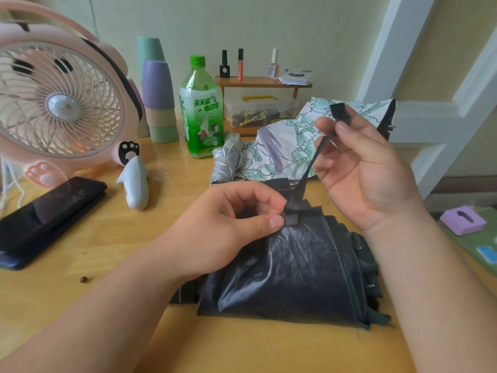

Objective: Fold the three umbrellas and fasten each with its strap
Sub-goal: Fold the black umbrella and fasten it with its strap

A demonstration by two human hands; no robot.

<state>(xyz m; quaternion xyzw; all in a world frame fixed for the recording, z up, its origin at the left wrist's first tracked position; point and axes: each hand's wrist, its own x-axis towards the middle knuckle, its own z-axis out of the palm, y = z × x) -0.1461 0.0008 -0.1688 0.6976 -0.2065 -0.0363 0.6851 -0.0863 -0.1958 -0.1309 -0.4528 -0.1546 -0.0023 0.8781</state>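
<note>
A black umbrella (295, 270) lies folded on the wooden table (107, 265). The left hand (223, 227) pinches the base of its strap (306, 170) between thumb and forefinger, while the right hand (357, 168) pinches the strap's far end, pulling it taut above the cloth.

Head-worn wide view, facing forward and down, close over table (94, 238)

The left arm (94, 313) and right arm (435, 292) are bare along the bottom of the frame. The left hand (226, 227) and right hand (360, 168) have short nails.
</note>
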